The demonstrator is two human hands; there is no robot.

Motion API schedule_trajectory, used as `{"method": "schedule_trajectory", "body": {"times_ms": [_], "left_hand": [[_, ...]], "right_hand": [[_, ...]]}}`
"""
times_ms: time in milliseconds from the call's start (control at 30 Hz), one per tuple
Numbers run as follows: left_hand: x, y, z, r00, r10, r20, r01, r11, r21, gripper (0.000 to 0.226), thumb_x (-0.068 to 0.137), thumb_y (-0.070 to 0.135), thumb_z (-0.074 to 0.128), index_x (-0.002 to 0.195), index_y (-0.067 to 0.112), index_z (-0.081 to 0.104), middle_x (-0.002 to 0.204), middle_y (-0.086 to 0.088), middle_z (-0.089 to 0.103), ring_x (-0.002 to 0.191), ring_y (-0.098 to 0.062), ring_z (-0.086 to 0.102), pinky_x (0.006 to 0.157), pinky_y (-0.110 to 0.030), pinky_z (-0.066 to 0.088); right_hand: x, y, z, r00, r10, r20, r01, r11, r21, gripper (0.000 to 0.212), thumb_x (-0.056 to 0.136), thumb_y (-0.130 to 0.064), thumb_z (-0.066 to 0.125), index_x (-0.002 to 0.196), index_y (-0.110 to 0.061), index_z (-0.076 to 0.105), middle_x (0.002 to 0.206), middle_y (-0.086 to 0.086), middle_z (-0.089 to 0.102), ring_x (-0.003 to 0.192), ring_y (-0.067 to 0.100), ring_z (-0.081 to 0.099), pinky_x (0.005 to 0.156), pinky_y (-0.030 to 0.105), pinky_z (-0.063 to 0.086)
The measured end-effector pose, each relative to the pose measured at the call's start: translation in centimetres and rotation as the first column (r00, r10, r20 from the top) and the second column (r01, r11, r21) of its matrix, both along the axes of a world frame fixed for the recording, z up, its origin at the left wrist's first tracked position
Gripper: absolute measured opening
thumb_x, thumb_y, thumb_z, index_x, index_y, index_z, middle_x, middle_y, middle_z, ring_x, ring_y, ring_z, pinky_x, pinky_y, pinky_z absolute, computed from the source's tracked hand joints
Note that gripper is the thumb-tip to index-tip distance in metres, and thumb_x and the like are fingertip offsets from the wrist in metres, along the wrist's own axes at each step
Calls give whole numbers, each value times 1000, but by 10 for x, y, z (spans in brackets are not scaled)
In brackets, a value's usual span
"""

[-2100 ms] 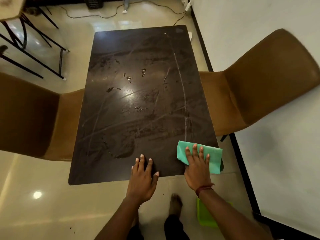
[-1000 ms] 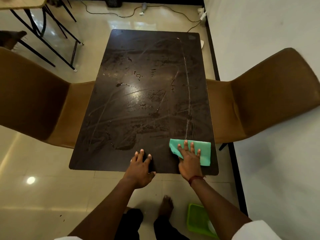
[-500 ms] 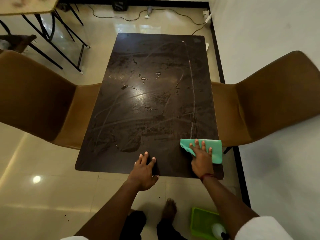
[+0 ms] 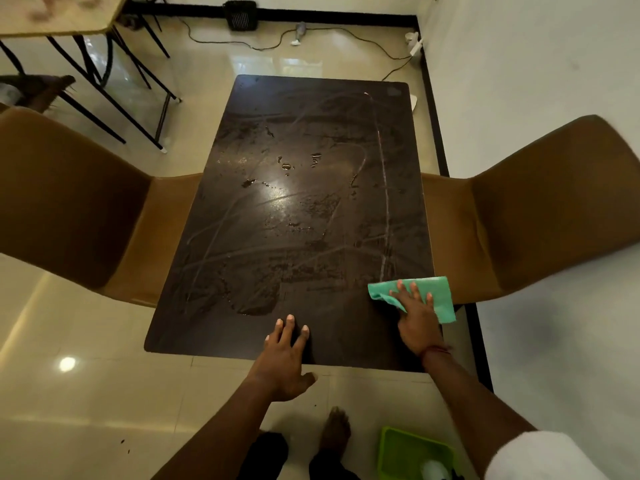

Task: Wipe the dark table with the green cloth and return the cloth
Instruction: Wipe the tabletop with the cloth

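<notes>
Right hand [image 4: 417, 320] is pressing flat, fingers spread, on my green cloth [image 4: 438, 294] at the near right corner of the dark table [image 4: 294, 237] (one cloth edge is overhanging the side), while my left hand [image 4: 282, 358] is resting open at the near edge.

The table [image 4: 277, 271] is blackish brown, streaked with pale smear lines and glossy wet patches. At its near right corner the cloth [image 4: 440, 292] is mint green. The left chair [image 4: 69, 202] and right chair [image 4: 536, 209] are tan. The floor [image 4: 86, 393] is glossy cream, the tray [image 4: 398, 445] lime green, the wall [image 4: 536, 64] white and the skirting [image 4: 433, 116] black.
</notes>
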State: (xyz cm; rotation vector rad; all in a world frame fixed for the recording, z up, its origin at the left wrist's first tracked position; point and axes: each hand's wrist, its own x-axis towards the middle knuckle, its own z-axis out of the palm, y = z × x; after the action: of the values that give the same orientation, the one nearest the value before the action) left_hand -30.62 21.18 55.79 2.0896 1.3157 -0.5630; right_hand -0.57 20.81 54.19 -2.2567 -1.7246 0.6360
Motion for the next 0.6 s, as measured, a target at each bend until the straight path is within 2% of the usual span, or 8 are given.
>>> {"method": "schedule_trajectory", "body": {"times_ms": [100,167,233,333,400,500,567,600], "left_hand": [[1,1,3,1000,-2,-8,2,1000,-2,103,83,77,43,156,24,-7,161,-10,-24,147,-33,-22,120,-49,3],[-1,2,6,1000,0,-1,0,1000,-23,103,82,77,44,156,26,-6,161,-8,-24,148,-32,-21,121,-48,4],[-4,3,8,1000,1,13,-1,999,-47,101,83,76,46,156,27,-4,162,-7,-23,148,-30,-20,121,-47,7],[-10,10,9,999,21,31,-18,997,-76,96,84,74,47,156,31,-1,162,-3,-22,149,-27,-19,121,-47,9],[-8,8,7,999,29,34,-26,997,-68,97,84,74,46,156,30,-1,162,-2,-24,148,-27,-21,121,-47,7],[-3,1,4,999,22,24,-22,1000,-21,99,85,72,47,156,26,-3,161,-6,-25,147,-30,-22,121,-47,3],[-4,2,4,1000,13,17,-13,1000,-11,95,88,67,48,156,27,-3,162,-7,-23,148,-30,-20,120,-47,5],[-6,4,4,1000,8,16,-8,1000,-16,93,89,65,49,156,28,-3,162,-6,-22,148,-30,-19,120,-47,7]], "right_hand": [[-48,21,0,1000,1,27,1,999,-52,66,85,3,48,144,-24,37,159,0,21,149,25,7,120,49,-7],[-63,9,-7,965,257,47,-252,964,-85,70,83,1,49,145,-27,34,160,-2,17,149,23,4,118,46,-11],[-50,-16,-12,844,535,31,-530,842,-103,72,81,1,48,145,-29,34,160,-6,14,149,20,-2,118,43,-13],[13,-31,-11,692,722,18,-715,689,-121,72,82,2,47,145,-29,33,155,-12,11,147,19,-2,120,42,-9],[35,-29,-6,787,617,31,-610,784,-112,72,81,7,48,142,-29,36,152,-13,17,148,22,9,121,40,-5],[-13,-17,-5,978,204,37,-202,978,-45,71,78,9,51,139,-26,43,153,-7,25,148,26,18,121,46,-2],[-61,-11,-4,997,8,73,-4,998,-61,69,82,3,52,143,-25,39,158,-1,21,149,28,9,118,50,-7],[-79,-11,-5,997,10,79,-4,997,-73,70,83,0,51,145,-26,35,159,1,19,149,28,6,117,51,-9]]}}
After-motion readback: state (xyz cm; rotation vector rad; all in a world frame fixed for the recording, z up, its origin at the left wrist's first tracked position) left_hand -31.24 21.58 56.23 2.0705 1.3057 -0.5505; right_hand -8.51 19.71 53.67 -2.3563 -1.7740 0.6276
